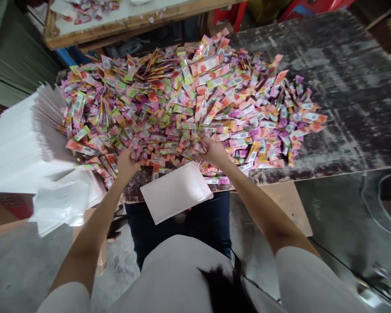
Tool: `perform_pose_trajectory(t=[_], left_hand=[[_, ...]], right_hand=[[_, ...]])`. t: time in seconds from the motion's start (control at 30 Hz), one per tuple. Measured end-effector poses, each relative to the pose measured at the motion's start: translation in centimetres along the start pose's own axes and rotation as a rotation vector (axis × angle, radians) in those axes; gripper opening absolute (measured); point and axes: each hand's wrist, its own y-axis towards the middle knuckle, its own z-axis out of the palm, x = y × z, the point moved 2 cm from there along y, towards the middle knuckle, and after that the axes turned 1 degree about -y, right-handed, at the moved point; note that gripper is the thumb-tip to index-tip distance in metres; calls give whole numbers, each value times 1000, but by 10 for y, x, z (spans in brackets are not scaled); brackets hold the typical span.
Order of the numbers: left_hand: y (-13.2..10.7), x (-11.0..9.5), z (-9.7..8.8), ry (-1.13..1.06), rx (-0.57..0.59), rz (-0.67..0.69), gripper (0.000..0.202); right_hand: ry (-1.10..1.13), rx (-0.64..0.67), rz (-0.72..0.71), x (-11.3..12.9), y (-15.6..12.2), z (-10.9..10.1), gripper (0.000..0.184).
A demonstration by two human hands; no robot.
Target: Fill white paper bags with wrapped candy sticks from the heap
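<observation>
- The dark, scuffed tabletop [345, 95] fills the upper right. Its right half is bare, which leaves wide open room beside the pile. Its near edge runs just in front of the person's lap.
- The heap of sachets [182, 87], pink, green and orange, covers the left and middle of the tabletop. It spreads from the far edge almost to the near edge, and a few sachets lie right at that lip.
- A stack of white envelopes [16, 143] stands at the left, touching the heap's left side and closing off that side.
- A second tabletop [117, 19] sits beyond a narrow gap at the top and carries a few more sachets.
- A single padded envelope [176, 191] lies tilted over the near edge, between the two forearms, partly on the tabletop and partly over the lap.
- The left hand [127, 164] is at the heap's near edge. Its fingers are curled into the sachets and hidden, so I cannot tell whether it grips any.
- The right hand [215, 152] is palm down on the heap's near edge, just beyond the padded envelope. Its fingertips are buried, and I cannot tell its grip either.
</observation>
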Motion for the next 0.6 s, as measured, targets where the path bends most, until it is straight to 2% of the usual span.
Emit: perform_pose_trajectory(t=[0.17, 0.27, 0.33, 0.47, 0.6], left_hand=[[40, -17, 23, 142, 59, 196, 46], [70, -30, 43, 213, 86, 277, 40], [84, -34, 55, 276, 63, 265, 32], [90, -29, 62, 334, -14, 192, 22], [70, -15, 42, 187, -132, 126, 25]], right_hand=[[-14, -97, -37, 5, 52, 0, 46], [8, -174, 3, 0, 86, 2, 54], [-1, -169, 26, -2, 100, 10, 54], [-1, -179, 19, -5, 102, 19, 51], [65, -241, 57, -8, 84, 2, 47]])
